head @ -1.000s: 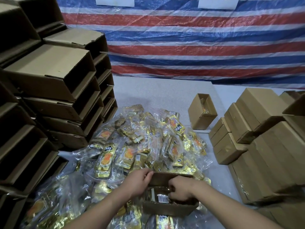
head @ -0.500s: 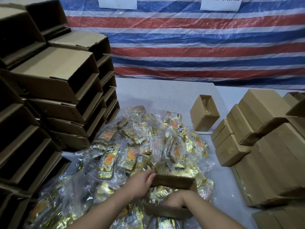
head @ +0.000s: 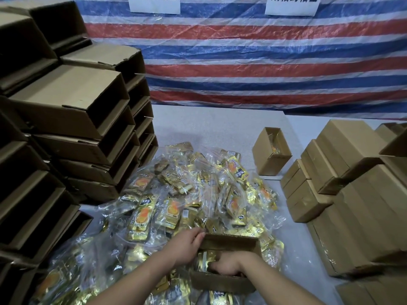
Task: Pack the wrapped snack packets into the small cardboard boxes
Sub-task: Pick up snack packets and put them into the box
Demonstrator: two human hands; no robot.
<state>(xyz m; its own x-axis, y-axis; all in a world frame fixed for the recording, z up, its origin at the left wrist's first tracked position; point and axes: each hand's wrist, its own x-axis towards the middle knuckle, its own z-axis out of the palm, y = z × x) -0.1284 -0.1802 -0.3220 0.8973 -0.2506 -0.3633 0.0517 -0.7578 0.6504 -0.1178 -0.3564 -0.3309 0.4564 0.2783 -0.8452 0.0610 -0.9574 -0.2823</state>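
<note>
While stacked open cartons (head: 72, 119) tower at my left and closed cartons (head: 356, 194) sit at my right, gold snack packets (head: 193, 194) heap on the table (head: 211, 124). Amid them sits a small cardboard box (head: 229, 243). My left hand (head: 187, 247) grips its left wall, fingers curled over; my right hand (head: 229, 265) reaches inside onto a packet (head: 206, 260), fingers hidden, so I cannot tell their state.
</note>
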